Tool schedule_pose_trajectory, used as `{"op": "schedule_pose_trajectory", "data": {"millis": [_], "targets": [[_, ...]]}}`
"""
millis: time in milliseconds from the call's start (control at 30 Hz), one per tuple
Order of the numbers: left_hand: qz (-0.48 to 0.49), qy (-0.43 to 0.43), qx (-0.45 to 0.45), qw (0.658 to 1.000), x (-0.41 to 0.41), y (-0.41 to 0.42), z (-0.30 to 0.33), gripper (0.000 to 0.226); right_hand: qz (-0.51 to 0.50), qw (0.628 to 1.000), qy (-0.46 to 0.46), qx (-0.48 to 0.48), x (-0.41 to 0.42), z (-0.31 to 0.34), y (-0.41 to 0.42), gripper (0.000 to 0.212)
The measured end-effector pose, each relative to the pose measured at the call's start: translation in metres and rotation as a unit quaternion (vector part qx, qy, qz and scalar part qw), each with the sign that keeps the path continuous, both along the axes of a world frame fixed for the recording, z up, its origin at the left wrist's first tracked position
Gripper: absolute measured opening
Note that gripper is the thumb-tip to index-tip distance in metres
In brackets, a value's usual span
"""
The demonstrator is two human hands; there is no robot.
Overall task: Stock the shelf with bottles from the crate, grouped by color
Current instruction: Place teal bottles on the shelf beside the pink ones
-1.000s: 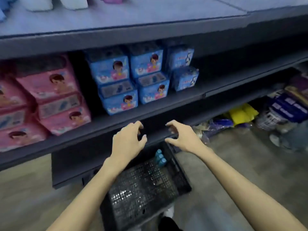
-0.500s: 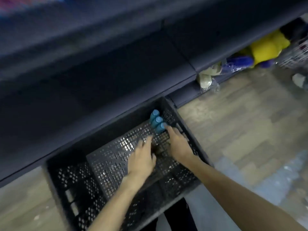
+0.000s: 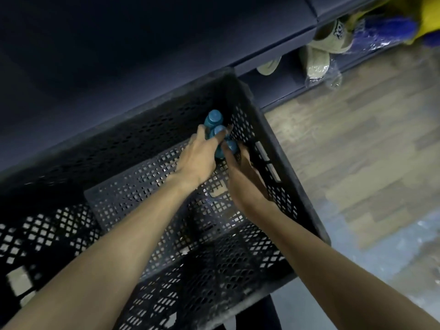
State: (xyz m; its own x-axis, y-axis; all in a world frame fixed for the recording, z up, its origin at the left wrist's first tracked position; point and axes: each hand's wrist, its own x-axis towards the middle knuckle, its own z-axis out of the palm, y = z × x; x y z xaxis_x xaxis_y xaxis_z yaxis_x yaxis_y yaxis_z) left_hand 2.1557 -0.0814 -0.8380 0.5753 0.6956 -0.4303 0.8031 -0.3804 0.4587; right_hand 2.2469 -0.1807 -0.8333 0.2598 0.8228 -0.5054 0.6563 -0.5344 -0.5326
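Three blue-capped bottles (image 3: pixel 215 129) between fingers (image 3: pixel 202 134)

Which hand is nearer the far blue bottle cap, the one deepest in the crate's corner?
Left. The left hand has fingertips just below the far cap; the right hand is lower, at the nearest cap.

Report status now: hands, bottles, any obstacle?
Left hand and right hand closing around blue-capped bottles in crate corner. Grip unclear. Nothing in the way.

Black crate (image 3: pixel 281 148) with a lattice of small holes; blue-capped blue bottles (image 3: pixel 215 120); dark navy shelf (image 3: pixel 142 55); wood-grain brown floor (image 3: pixel 357 151); yellow and blue packages (image 3: pixel 390 27).
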Motion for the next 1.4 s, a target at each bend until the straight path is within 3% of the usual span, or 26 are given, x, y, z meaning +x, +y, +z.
{"op": "schedule_pose_trajectory", "data": {"millis": [67,167,233,367,500,567,633,667,733,800,1000,1133,1267,1400], "targets": [[0.032,-0.008,-0.004,0.999,0.004,-0.002,-0.004,0.085,-0.003,0.996,-0.083,-0.029,0.003,-0.009,-0.002,0.056],[0.085,-0.014,0.01,0.996,0.006,-0.007,-0.013,0.084,0.023,0.992,-0.104,-0.061,0.004,-0.014,0.003,0.062],[0.098,-0.008,0.032,0.995,0.003,-0.009,-0.019,0.076,0.039,0.992,-0.095,-0.069,0.006,-0.03,0.003,0.062],[0.097,-0.025,0.069,0.993,-0.007,-0.008,-0.029,0.052,-0.061,0.994,-0.026,-0.088,0.007,-0.058,0.005,0.083],[0.096,-0.02,0.083,0.992,-0.015,-0.004,-0.021,0.046,-0.102,0.993,0.019,-0.053,0.011,-0.031,0.011,0.049],[0.096,-0.019,0.083,0.992,-0.022,-0.005,-0.008,0.045,-0.064,0.997,0.031,-0.014,0.011,-0.016,0.012,0.037],[0.102,-0.036,0.074,0.991,-0.032,-0.007,0.012,0.043,-0.026,0.998,0.055,-0.008,0.008,0.003,0.009,0.035],[0.109,-0.048,0.065,0.991,-0.038,-0.008,0.024,0.043,0.009,1.0,0.006,-0.003,0.007,0.013,0.007,0.039],[0.128,-0.077,0.046,0.988,-0.052,-0.008,0.054,0.049,0.078,0.99,-0.108,0.051,0.007,0.043,0.004,0.042],[0.151,-0.116,0.039,0.981,-0.066,-0.008,0.09,0.053,0.093,0.98,-0.147,0.093,0.005,0.079,0.004,0.045],[0.137,-0.201,0.073,0.967,-0.09,-0.01,0.225,0.048,0.108,0.961,-0.162,0.198,0.003,0.214,0.01,0.054],[0.066,-0.237,0.163,0.955,-0.096,-0.001,0.328,0.045,0.127,0.929,-0.199,0.286,-0.001,0.318,0.014,0.058],[0.03,-0.278,0.262,0.924,-0.104,0.003,0.426,0.047,0.13,0.891,-0.218,0.378,-0.011,0.419,0.014,0.055],[0.029,-0.318,0.3,0.899,-0.12,0.009,0.513,0.045,0.101,0.865,-0.185,0.456,-0.02,0.51,0.015,0.053]]}}
